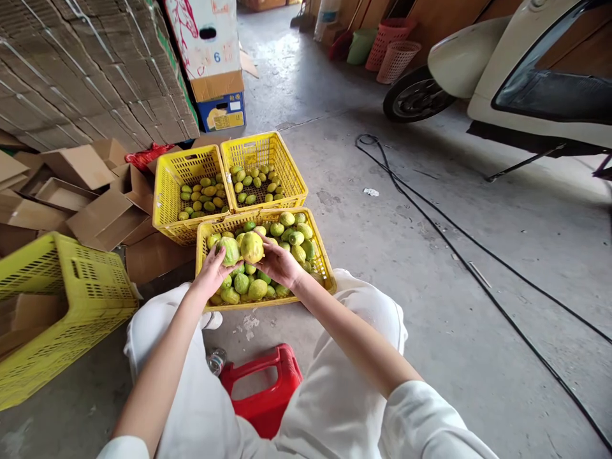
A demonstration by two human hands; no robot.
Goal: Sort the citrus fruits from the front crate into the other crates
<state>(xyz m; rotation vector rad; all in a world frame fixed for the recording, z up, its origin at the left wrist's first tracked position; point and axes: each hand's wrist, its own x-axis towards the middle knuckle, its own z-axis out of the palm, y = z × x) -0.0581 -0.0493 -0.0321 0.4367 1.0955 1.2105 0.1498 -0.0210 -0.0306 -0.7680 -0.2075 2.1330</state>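
My left hand (215, 270) is closed around a green lemon (229, 251). Close beside it, my right hand (278, 262) grips a yellow lemon (252, 247) with brownish marks on its skin. Both fruits are held above the near yellow crate (329, 278), which is filled with many green and yellow lemons (258, 290). Behind it stand two more yellow crates, the back left crate (165, 191) and the back right crate (291, 169), each with smaller green-yellow fruits on its floor. My palms are partly hidden by the lemons.
Loose cardboard boxes (105, 217) and a larger yellow crate (95, 287) lie at the left, below stacked flat cardboard (86, 70). A red plastic container (272, 398) is between my legs. A black cable (459, 255) crosses the floor towards a parked scooter (516, 83).
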